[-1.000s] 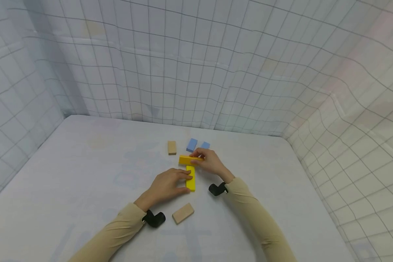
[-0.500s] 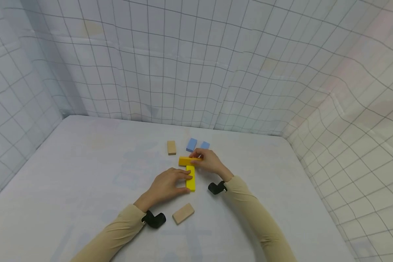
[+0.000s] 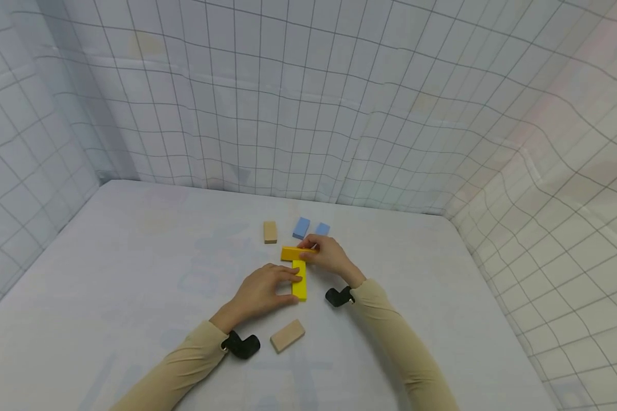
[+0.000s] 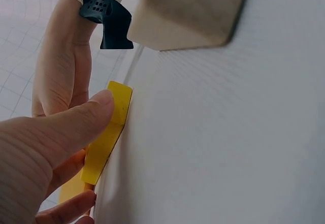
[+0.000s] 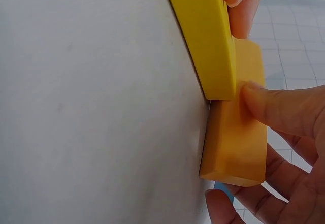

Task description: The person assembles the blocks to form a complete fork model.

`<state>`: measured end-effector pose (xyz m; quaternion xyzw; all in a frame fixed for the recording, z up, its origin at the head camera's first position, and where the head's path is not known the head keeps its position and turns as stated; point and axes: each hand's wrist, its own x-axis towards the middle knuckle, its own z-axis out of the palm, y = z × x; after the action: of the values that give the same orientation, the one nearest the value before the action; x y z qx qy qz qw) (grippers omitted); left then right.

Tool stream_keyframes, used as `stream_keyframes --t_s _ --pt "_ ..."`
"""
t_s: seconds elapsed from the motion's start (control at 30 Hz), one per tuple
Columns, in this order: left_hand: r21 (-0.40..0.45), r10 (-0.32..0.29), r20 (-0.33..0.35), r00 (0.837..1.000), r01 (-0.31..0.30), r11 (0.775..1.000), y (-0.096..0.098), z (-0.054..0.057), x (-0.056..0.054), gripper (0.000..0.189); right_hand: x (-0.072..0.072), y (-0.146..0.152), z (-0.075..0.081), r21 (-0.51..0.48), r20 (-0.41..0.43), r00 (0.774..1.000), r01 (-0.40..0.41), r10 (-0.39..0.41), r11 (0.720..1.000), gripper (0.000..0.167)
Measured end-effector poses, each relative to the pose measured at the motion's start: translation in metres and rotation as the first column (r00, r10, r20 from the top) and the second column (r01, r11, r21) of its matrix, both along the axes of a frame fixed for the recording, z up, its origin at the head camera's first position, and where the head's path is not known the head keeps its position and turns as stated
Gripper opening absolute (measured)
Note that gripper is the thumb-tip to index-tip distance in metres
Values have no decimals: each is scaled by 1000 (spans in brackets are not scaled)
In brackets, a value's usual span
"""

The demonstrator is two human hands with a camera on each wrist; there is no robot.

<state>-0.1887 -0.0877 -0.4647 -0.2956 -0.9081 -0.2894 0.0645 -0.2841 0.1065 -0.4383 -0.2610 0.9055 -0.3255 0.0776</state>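
Observation:
A bright yellow block (image 3: 300, 290) lies lengthwise on the white table. My left hand (image 3: 262, 290) holds it, the thumb on its near end and fingers along its far part, also seen on the yellow block (image 4: 104, 145) in the left wrist view. Across its far end lies an orange-yellow block (image 3: 290, 253), making a T shape. My right hand (image 3: 330, 254) pinches this block's right part between thumb and fingers. In the right wrist view, the orange-yellow block (image 5: 236, 150) meets the yellow block's end, with no clear gap visible.
Two blue blocks (image 3: 301, 228) lie just beyond my right hand, one partly covered by it. One plain wooden block (image 3: 270, 233) sits at the far left of them, another wooden block (image 3: 288, 335) near my left wrist. Grid-patterned curtains (image 3: 298, 114) surround the table.
The orange-yellow block has come down slightly toward the table and the yellow block's far end, with my right hand moving along. My left hand and the other blocks have stayed put.

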Motion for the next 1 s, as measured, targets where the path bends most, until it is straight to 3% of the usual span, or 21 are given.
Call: stream_keyframes --t_s 0.37,0.63,1.0 --pt "28 12 15 1000 -12 1000 -1 -4 0 42 0 -4 4 60 -3 1000 31 -31 998 13" --pt "33 12 27 1000 -13 999 -2 -2 0 43 -1 -6 5 106 -82 996 40 -31 994 16" --pt "35 19 23 1000 -20 999 0 -4 0 43 -3 -6 2 77 -74 996 54 -48 996 12"
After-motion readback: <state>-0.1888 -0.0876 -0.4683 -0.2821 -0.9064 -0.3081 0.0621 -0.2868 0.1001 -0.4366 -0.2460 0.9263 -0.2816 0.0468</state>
